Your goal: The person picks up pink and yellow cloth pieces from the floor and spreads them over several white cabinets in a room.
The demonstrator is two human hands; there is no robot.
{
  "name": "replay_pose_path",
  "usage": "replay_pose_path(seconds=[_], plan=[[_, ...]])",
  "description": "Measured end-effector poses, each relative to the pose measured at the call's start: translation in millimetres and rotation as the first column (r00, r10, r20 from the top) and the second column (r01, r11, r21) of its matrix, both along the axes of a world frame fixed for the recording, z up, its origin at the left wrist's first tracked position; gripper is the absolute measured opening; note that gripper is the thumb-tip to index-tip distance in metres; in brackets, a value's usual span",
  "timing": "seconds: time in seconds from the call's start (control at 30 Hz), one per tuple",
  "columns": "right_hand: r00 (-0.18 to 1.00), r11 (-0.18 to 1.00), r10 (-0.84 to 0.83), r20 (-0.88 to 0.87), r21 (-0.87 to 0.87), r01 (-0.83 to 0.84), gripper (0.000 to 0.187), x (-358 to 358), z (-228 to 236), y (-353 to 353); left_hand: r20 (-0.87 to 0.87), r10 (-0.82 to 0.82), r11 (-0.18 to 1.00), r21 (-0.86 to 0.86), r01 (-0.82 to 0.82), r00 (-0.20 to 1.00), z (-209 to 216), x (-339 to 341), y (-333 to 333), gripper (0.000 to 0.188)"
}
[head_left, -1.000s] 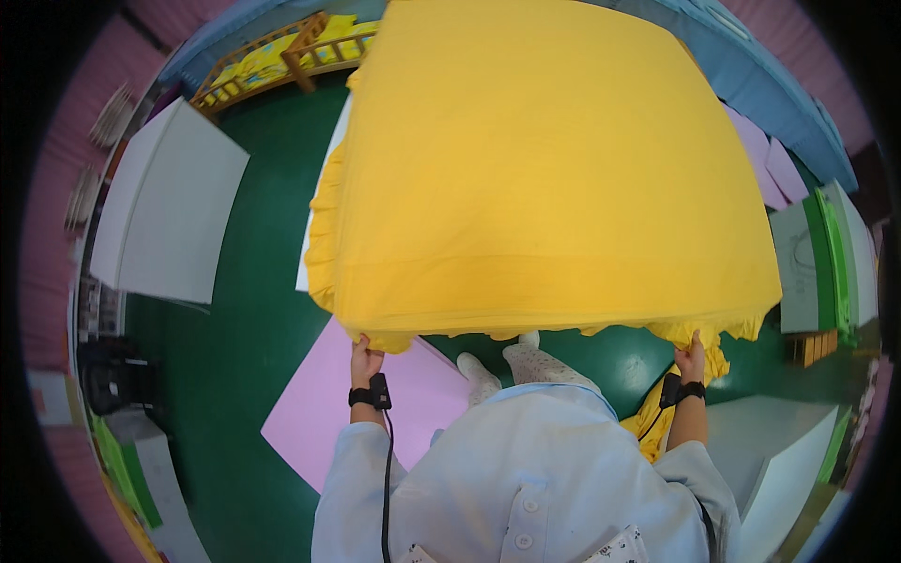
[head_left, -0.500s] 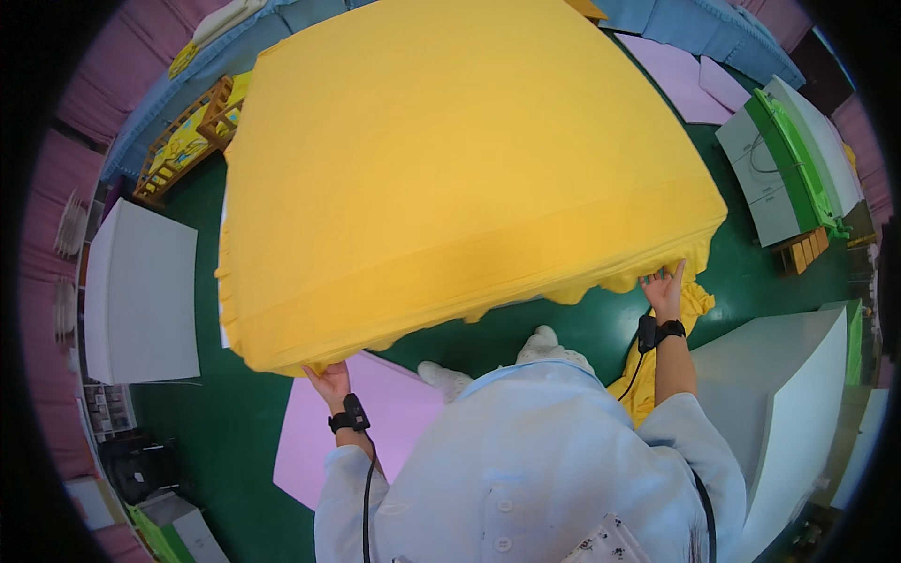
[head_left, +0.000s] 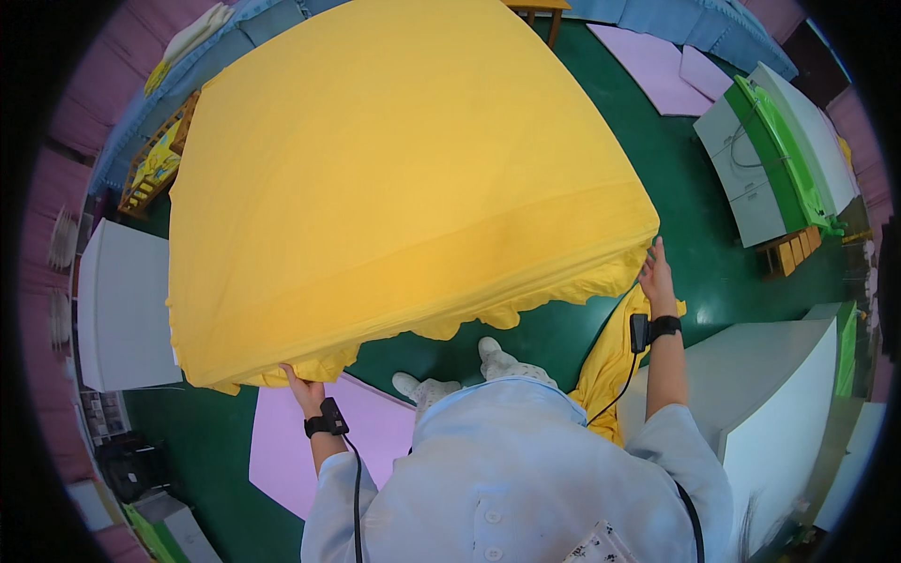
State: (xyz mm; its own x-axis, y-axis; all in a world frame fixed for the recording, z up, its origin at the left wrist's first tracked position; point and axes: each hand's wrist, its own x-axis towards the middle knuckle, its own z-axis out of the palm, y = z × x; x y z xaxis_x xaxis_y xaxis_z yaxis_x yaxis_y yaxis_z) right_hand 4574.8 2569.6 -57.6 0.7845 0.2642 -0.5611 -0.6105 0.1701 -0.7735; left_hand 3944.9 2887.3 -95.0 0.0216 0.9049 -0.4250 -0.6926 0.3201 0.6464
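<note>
One big yellow cover (head_left: pixel 404 178) fills the middle of the view, stretched over a broad, flat shape in front of the person, ruffles hanging along the near edge! Two hands are on it: the left hand (head_left: pixel 306 394) is at the near-left edge, its fingers partly lost behind the ruffle, so how tight that grip is I can't tell; the right hand (head_left: pixel 659 280) touches the near-right corner, thumb up, and whether it pinches any cloth I can't tell either. Two black wristbands (head_left: pixel 666 326), one per arm. Just below that corner, one crumpled yellow cloth (head_left: pixel 610 366) on the green floor (head_left: pixel 202 450), and two feet (head_left: pixel 497 357) in pale socks. Three pink panels now: one near panel (head_left: pixel 282 450) by the left arm, two far panels (head_left: pixel 648 70) at upper right. Further out, one wooden stool (head_left: pixel 793 251) beside one green-and-white cabinet (head_left: pixel 751 174), and one wooden table (head_left: pixel 537 5) at the top.

And the change from half a second ago! The cover sits further left in view, its near-right corner too; the right hand, then under the hem, is now up beside the corner, and more of that table shows.
</note>
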Motion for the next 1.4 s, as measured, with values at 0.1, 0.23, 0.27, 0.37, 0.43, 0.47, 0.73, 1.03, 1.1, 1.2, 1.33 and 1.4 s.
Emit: replay_pose_path(seconds=[0.1,0.23,0.27,0.37,0.43,0.47,0.73,1.03,1.1,1.2,1.33,1.4], plan=[[0.994,0.981,0.113,0.003,0.160,-0.112,0.051,28.3,-3.5,4.7,-0.127,0.034,0.999,-0.026,-0.037,0.991,-8.4,-8.7,2.2,0.060],[0.971,0.926,0.149,0.186,0.318,-0.203,0.038,59.3,-31.6,-4.8,-0.229,0.063,0.997,-0.034,-0.073,0.971,-14.2,1.9,6.9,0.055],[0.971,0.921,0.161,0.179,0.327,-0.213,0.038,56.1,-34.4,0.8,-0.237,0.107,0.992,-0.035,-0.119,0.966,-15.2,-3.8,6.8,0.053],[0.988,0.954,0.077,0.131,0.278,-0.111,0.036,43.4,-50.2,-1.9,-0.245,0.186,0.980,-0.017,-0.196,0.952,-23.2,-15.1,4.9,0.050],[0.992,0.978,0.065,0.109,0.190,-0.085,0.036,46.4,-76.5,-18.0,-0.254,0.197,0.973,-0.064,-0.220,0.947,-24.6,-0.7,5.2,0.050],[0.991,0.995,0.044,0.130,0.086,-0.055,0.035,49.6,-87.7,-23.7,-0.270,0.201,0.965,-0.109,-0.238,0.942,-22.8,5.5,6.4,0.050],[0.980,0.986,0.128,0.152,-0.125,-0.110,0.041,79.3,-53.5,-12.2,-0.240,0.186,0.977,-0.055,-0.205,0.953,-17.5,-38.1,7.9,0.050],[0.763,0.842,0.510,0.398,-0.411,-0.349,0.042,74.8,18.5,28.1,-0.411,0.278,0.955,0.017,-0.297,0.868,39.7,-93.4,9.9,0.053],[0.714,0.833,0.532,0.456,-0.436,-0.342,0.041,75.4,23.9,21.2,-0.317,0.210,0.974,-0.011,-0.226,0.925,45.5,-86.6,24.3,0.054],[0.563,0.775,0.610,0.557,-0.567,-0.278,0.038,57.0,34.2,22.4,-0.383,0.112,0.994,0.046,-0.103,0.917,51.2,-86.7,52.1,0.054],[0.438,0.709,0.680,0.587,-0.679,-0.191,0.032,3.1,51.2,34.6,-0.355,0.116,0.993,0.053,-0.104,0.927,33.7,-102.3,93.1,0.044],[0.441,0.741,0.654,0.615,-0.638,-0.209,0.030,-23.0,56.4,44.4,-0.432,0.123,0.991,0.004,-0.135,0.893,25.8,-109.2,111.5,0.039]])
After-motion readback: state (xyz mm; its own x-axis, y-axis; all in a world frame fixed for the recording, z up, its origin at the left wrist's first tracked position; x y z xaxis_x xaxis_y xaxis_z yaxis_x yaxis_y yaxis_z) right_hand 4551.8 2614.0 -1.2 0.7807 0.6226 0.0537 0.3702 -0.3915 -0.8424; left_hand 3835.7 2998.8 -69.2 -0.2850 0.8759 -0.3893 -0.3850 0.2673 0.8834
